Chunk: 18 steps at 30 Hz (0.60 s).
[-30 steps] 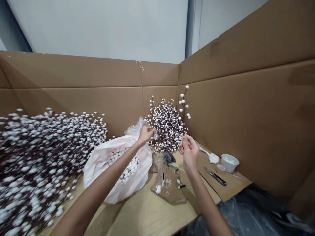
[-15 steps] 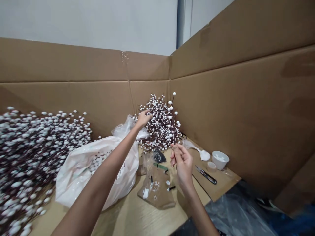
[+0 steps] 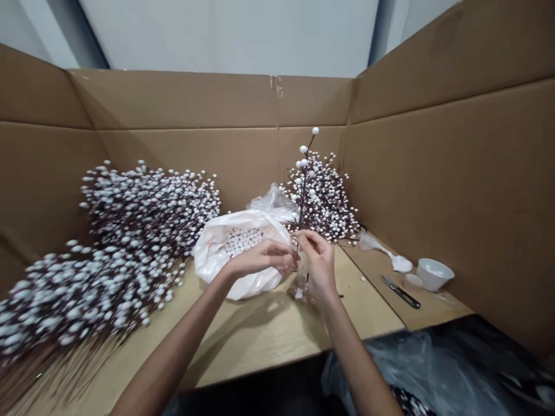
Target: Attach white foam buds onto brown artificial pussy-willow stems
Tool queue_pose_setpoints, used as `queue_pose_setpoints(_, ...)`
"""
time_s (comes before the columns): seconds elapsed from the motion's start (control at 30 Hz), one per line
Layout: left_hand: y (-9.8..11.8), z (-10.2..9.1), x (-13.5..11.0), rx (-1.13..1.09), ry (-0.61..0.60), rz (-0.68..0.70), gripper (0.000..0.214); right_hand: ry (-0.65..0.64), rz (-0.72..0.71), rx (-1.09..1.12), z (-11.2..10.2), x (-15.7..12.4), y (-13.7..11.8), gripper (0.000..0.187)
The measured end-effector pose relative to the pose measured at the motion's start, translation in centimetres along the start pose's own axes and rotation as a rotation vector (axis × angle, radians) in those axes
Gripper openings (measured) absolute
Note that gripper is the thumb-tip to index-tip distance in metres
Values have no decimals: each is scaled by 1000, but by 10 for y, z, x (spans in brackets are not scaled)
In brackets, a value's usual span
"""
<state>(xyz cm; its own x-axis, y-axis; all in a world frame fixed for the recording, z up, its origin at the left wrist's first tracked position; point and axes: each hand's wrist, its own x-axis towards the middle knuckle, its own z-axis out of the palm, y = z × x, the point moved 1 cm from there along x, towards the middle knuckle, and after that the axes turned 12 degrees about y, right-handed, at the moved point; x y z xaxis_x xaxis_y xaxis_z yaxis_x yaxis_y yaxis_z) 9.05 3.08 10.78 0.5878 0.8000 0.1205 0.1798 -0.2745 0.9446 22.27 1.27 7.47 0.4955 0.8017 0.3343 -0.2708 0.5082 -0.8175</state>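
Observation:
An artificial berry branch (image 3: 302, 196), a dark stem with white berries, stands upright in my right hand (image 3: 319, 260), whose thumb and fingers pinch its lower part. My left hand (image 3: 271, 258) is close beside it, its fingers curled together near the lower stem. What those fingertips hold, if anything, is too small to make out. Just behind both hands lies an open white plastic bag (image 3: 208, 254) with loose white berries (image 3: 243, 240) inside. A pile of berry branches (image 3: 327, 199) rests behind the held branch.
Large bundles of berry branches (image 3: 147, 214) fill the left side. At right on the cardboard sheet are thread snips (image 3: 401, 292), a white cup (image 3: 435, 274) and a white wad (image 3: 401, 264). Cardboard walls (image 3: 195, 101) enclose the table (image 3: 255, 346); grey plastic (image 3: 416, 364) hangs below its edge.
My left hand has come back from the far pile to beside my right hand. The right hand still holds the branch upright. The view has turned left.

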Motion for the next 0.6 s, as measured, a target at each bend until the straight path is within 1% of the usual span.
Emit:
queue_pose_setpoints(0.07, -13, -3, -24, -84, 33, -28, 24, -51, 39, -11, 12, -6, 7, 15)
queue_pose_setpoints(0.13, -28, -9, -40, -133, 139, -16, 28, -123, 126, 13, 24, -12, 18, 18)
queue_pose_setpoints(0.23, -51, -19, -54, -167, 309, 10, 33, -254, 308, 79, 44, -21, 36, 25)
queue_pose_setpoints(0.3, -63, -25, -58, -190, 389, 23, 35, -332, 388, 89, 55, -28, 47, 30)
queue_pose_setpoints(0.37, -74, -28, -61, -196, 451, 47, 34, -387, 408, 72, 64, -32, 55, 32)
queue_pose_setpoints(0.47, -86, -28, -66, -199, 544, 86, 33, -459, 386, 35, 71, -31, 63, 33)
queue_pose_setpoints(0.53, -94, -26, -71, -201, 597, 99, 32, -491, 363, 8, 72, -26, 67, 34)
queue_pose_setpoints(0.6, -102, -24, -76, -202, 634, 96, 33, -491, 301, -23, 69, -21, 71, 33)
